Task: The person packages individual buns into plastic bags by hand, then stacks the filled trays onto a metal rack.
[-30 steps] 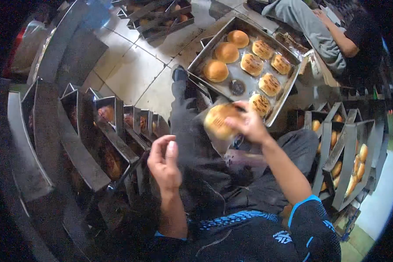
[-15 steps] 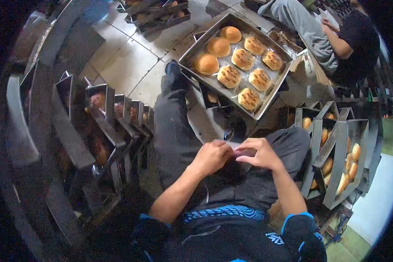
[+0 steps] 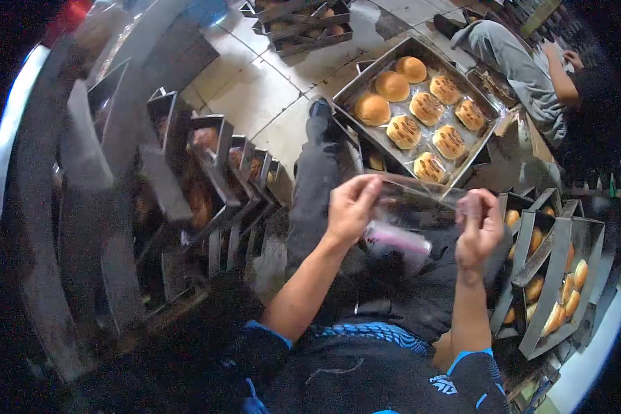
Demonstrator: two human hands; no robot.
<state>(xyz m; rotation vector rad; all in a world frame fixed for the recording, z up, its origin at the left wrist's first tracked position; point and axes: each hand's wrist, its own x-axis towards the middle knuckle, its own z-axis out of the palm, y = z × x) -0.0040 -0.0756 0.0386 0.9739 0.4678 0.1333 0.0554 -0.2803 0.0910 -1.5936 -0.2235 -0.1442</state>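
Note:
A clear plastic bag [image 3: 421,188] is stretched between my two hands above my lap. My left hand [image 3: 350,210] pinches one end of it between thumb and fingers. The other end is gripped by my right hand [image 3: 480,226], its fingers curled and slightly blurred. Below the film, a small whitish plastic packet with a pink stripe [image 3: 401,239] lies over my lap. Just beyond my hands, a metal tray [image 3: 346,114] holds round buns. Three plain glossy buns [image 3: 392,87] line its left side, and several buns with dark markings [image 3: 427,108] fill the rest.
Tall stacks of metal trays [image 3: 207,159] rise on my left. Crossed trays of elongated bread rolls [image 3: 566,303] stand to my right. More trays [image 3: 303,31] sit on the tiled floor at the back. A person in grey trousers [image 3: 514,65] sits at the upper right.
My hands have moved apart and up, drawing the clear bag out between them. The striped packet now shows below. The whole view has shifted, so the surroundings appear further right.

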